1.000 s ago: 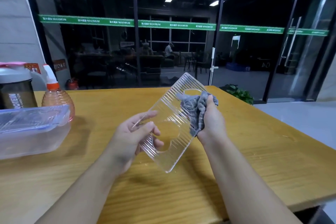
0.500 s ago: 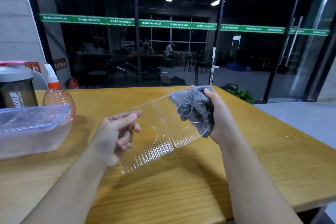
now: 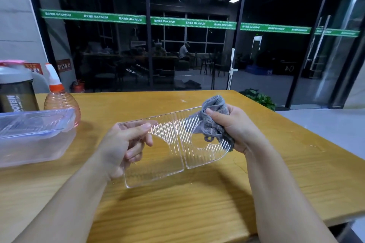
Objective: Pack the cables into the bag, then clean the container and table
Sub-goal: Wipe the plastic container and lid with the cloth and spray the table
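I had the clear ribbed tray [image 3: 169, 144] held up off the wooden table [image 3: 177, 213], between my two hands. My left hand [image 3: 122, 148] gripped its near-left end, thumb on top and fingers curled underneath, so that end was pinned. My right hand [image 3: 235, 128] was bunched round the grey cloth [image 3: 212, 118], thumb pressing the wad onto the tray's far-right corner.

What mattered for the coming stroke, as I judged it, was how the tray lay: its long axis ran from the left hand across to the right hand, nearly level and tilted a little away from me. The unwiped ribbed surface stretched leftward from the cloth toward the gripping hand, past the centre seam and the rounded cut-outs. So the right hand was the one already on the work, and I reckoned a wipe would travel along that axis toward the left hand, which only had to brace.

The lidded clear container [image 3: 33, 136] sat on the table well out past my left hand, with the orange spray bottle [image 3: 59, 102] just behind it and a dark shaker [image 3: 15, 92] further left. I saw no cables or bag.
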